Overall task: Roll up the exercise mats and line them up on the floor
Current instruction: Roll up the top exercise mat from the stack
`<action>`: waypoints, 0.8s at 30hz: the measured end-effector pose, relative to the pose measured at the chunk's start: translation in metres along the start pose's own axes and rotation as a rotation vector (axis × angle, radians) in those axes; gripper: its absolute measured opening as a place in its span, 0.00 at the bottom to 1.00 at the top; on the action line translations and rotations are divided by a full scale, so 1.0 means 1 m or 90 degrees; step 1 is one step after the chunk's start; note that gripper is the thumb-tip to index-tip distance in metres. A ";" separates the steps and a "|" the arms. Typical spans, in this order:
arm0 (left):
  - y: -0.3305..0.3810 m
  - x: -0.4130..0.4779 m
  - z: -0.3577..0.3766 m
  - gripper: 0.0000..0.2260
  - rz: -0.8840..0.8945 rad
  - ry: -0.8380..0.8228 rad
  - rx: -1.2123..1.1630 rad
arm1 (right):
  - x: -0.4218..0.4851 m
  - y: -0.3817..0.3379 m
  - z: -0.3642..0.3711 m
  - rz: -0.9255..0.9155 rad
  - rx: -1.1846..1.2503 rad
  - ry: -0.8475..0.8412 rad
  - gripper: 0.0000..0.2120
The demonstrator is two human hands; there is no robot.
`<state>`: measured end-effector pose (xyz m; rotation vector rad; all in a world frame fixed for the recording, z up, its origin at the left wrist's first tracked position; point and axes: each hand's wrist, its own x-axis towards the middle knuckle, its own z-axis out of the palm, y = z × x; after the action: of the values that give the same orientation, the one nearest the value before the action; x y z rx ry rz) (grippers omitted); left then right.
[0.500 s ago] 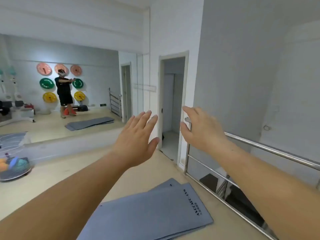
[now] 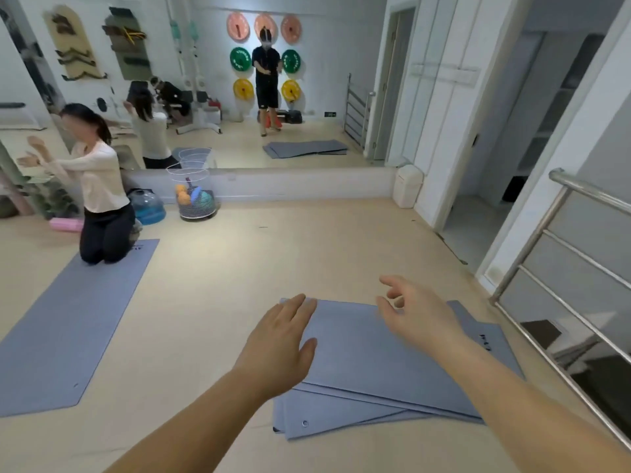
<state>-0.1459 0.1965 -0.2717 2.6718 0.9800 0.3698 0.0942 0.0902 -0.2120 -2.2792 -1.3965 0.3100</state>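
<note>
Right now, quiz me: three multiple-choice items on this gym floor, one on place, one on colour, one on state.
1. Where does the mat stack lie?
A. beside the stair railing
B. against the mirror
C. in the doorway

2. What colour are the mats?
A. pink
B. green
C. blue-grey

3. How are the left hand and right hand?
A. gripping a rolled mat
B. open, holding nothing
C. on the railing

A: the railing runs along the stack's right.
C: every mat is blue-grey.
B: fingers spread above flat mats.
</note>
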 end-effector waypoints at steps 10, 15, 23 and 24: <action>-0.157 0.112 0.044 0.27 -0.077 -0.167 -0.077 | 0.142 -0.004 0.097 0.122 0.122 -0.115 0.23; -0.183 0.224 0.083 0.27 -0.023 -0.228 -0.072 | 0.221 0.041 0.128 0.198 0.170 -0.115 0.22; -0.220 0.420 0.137 0.27 0.048 -0.317 -0.044 | 0.373 0.112 0.168 0.278 0.187 -0.109 0.23; -0.227 0.442 0.137 0.27 0.067 -0.327 -0.039 | 0.389 0.115 0.171 0.290 0.181 -0.103 0.23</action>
<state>0.0916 0.6316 -0.4123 2.5646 0.6587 -0.2567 0.2938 0.4333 -0.4015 -2.3419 -0.8174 0.7974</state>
